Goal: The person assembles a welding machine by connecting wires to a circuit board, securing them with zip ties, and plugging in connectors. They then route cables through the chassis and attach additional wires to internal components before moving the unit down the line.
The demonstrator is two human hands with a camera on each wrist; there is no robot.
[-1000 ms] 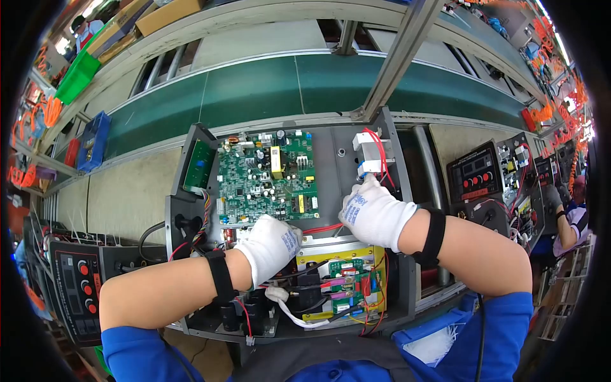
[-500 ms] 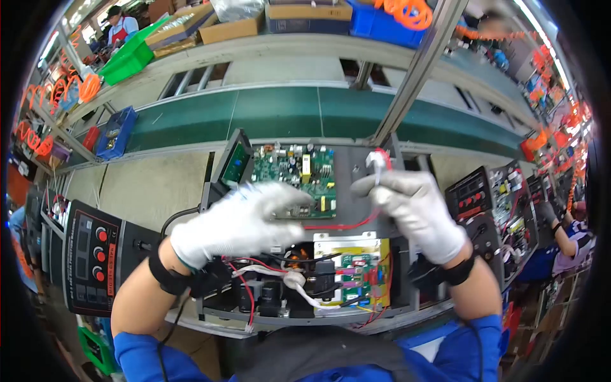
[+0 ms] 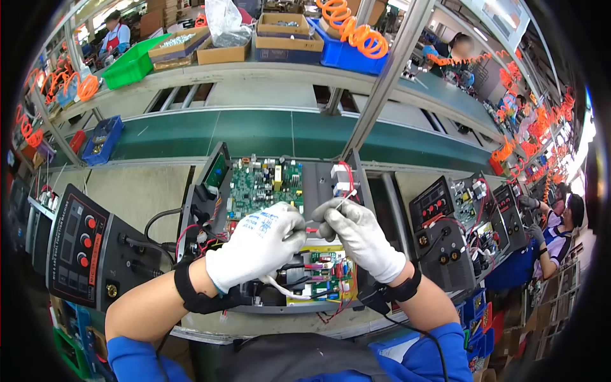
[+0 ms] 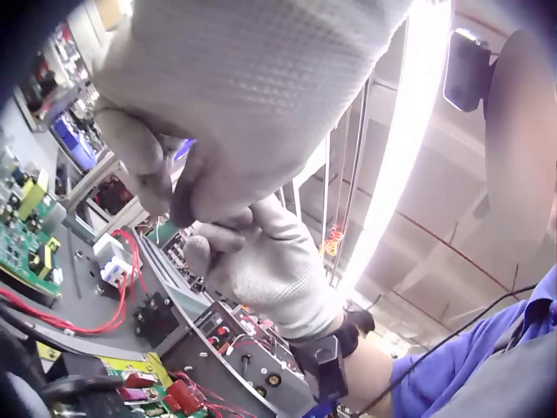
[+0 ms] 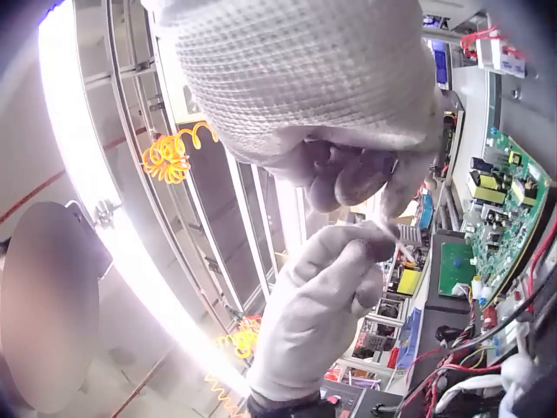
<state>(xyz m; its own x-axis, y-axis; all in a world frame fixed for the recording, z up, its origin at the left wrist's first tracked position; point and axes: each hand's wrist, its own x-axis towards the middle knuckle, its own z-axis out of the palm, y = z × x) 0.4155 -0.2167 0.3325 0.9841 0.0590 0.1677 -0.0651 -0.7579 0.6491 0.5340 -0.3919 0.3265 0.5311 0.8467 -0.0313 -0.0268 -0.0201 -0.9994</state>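
Both white-gloved hands meet above the front of an open grey chassis (image 3: 312, 184). The right hand (image 3: 366, 245) pinches a thin white strip (image 3: 344, 201) between thumb and fingers. Close at its left, the left hand (image 3: 258, 247) has its fingers curled; in the right wrist view the strip (image 5: 402, 248) runs between the right fingertips and those of the left hand (image 5: 313, 305), which pinch it. Behind the hands lies a green circuit board (image 3: 254, 184), with a white block with red wires (image 3: 342, 178) to its right. The left fingertips are partly hidden.
Nearer the body, a yellow-edged board (image 3: 331, 258) and loose cables sit inside the chassis. Control-panel units stand at left (image 3: 79, 245) and right (image 3: 436, 207). A metal post (image 3: 388, 79) rises behind, beside the green conveyor (image 3: 254, 130). Another person works at far right.
The left hand has moved from above the circuit board toward the right hand, its fingers now curled. The right hand has left the white block, bringing the strip inward. The head view has tilted up.
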